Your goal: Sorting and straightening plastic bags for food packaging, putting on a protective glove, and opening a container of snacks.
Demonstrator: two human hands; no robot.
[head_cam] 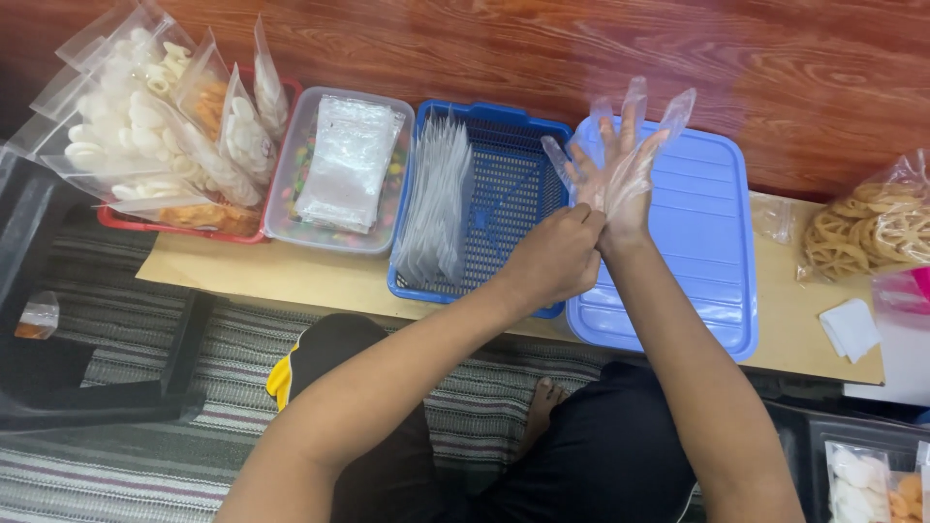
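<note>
Over the middle of the worktop, above the seam between two blue containers, the person's hands met. The right hand was raised with fingers spread wide, already inside a thin clear plastic glove whose loose fingertips stood up past the real ones. The left hand was bare and closed, its fingers pinched on the glove's cuff at the right wrist, as if tugging it down. By my reading, the gloving was partly done: the right glove was on but not yet snug, and the left hand had none.

Just beneath the hands, toward the near edge, lay a flat blue lid-like tray, and touching it on the left stood a blue mesh basket with a row of small clear bags on edge at its left side. Further left along the worktop sat a clear tub with a stack of flat plastic packets over coloured bits, then a red tray at the left end, piled with sealed pouches of white crackers. At the right end, well apart from the hands, rested an open bag of brown wheel-shaped snacks and a small white folded piece near the front edge.
</note>
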